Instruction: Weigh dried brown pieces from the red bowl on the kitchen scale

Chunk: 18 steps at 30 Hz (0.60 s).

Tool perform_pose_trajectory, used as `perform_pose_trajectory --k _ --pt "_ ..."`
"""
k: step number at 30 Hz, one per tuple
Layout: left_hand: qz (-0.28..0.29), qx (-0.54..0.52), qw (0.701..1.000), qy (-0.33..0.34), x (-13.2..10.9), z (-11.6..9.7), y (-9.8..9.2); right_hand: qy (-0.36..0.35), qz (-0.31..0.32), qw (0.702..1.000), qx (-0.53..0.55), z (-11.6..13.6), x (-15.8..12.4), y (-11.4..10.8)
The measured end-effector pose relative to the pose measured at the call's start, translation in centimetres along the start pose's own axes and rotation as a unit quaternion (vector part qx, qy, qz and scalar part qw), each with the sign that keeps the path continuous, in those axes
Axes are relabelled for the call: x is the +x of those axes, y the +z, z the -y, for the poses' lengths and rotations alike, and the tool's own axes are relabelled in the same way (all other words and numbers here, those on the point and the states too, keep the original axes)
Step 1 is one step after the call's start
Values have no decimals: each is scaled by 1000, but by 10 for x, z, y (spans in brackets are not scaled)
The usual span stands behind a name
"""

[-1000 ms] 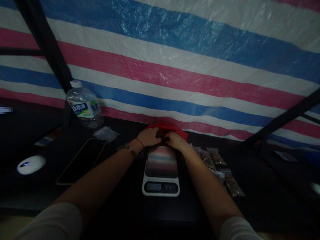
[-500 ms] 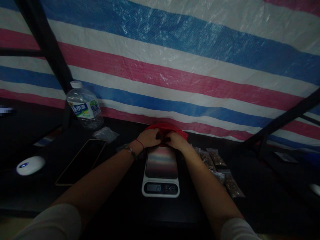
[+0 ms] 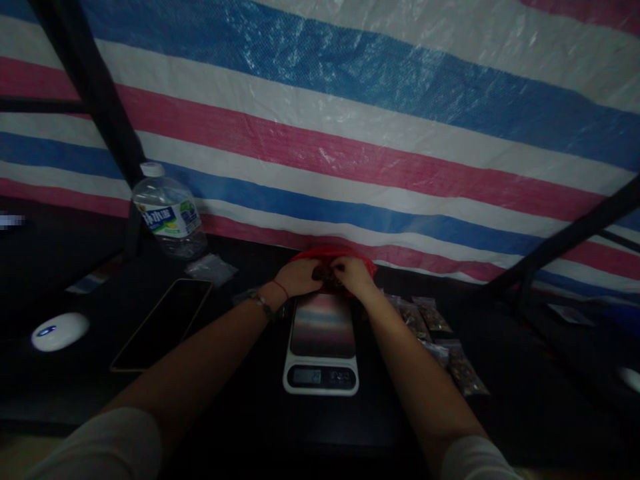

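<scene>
Both my hands meet at a red plastic bag (image 3: 330,254) lying at the back of the dark table, just beyond a white kitchen scale (image 3: 321,347). My left hand (image 3: 297,277), with a bead bracelet and a red string on the wrist, rests curled at the bag's left side. My right hand (image 3: 354,275) is at the bag's mouth. Between their fingers a small dark bundle (image 3: 323,273) is pinched. What is inside it is too dim to tell. The scale's steel platform is bare and its display is lit.
A water bottle (image 3: 169,212) stands at the back left, a small clear packet (image 3: 211,269) by it. A phone (image 3: 164,323) and a white mouse (image 3: 60,331) lie left. Several small filled clear bags (image 3: 440,340) lie right of the scale. A striped tarp (image 3: 350,120) hangs behind.
My right hand has lifted slightly and moved toward the bag's mouth, and the dark bundle now shows between my fingers. My left hand has barely moved.
</scene>
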<state>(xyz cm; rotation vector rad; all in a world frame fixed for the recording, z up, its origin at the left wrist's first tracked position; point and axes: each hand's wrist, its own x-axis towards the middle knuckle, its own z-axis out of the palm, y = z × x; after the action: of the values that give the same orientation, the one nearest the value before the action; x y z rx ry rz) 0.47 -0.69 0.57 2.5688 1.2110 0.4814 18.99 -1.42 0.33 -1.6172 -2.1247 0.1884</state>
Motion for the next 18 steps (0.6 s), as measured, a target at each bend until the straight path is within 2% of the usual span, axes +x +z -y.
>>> perform_pose_trajectory --k 2,3,7,9,15,18 --pt "3 -9 1000 7 0 -1 0 -17 -50 997 53 4 -1 0" --pt "3 -14 1000 8 0 -2 0 -29 -57 995 79 6 -1 0" --pt "9 -25 1000 9 0 -7 -2 -60 -2 988 145 16 -5 0" --pt "14 -28 999 13 0 -9 -3 -65 8 988 138 19 -5 -1" --pt "6 -26 1000 -14 0 -8 -2 -58 -26 995 71 14 -3 -8" --pt "-22 -7 998 -61 1 -1 1 -22 27 999 2 10 -3 -9"
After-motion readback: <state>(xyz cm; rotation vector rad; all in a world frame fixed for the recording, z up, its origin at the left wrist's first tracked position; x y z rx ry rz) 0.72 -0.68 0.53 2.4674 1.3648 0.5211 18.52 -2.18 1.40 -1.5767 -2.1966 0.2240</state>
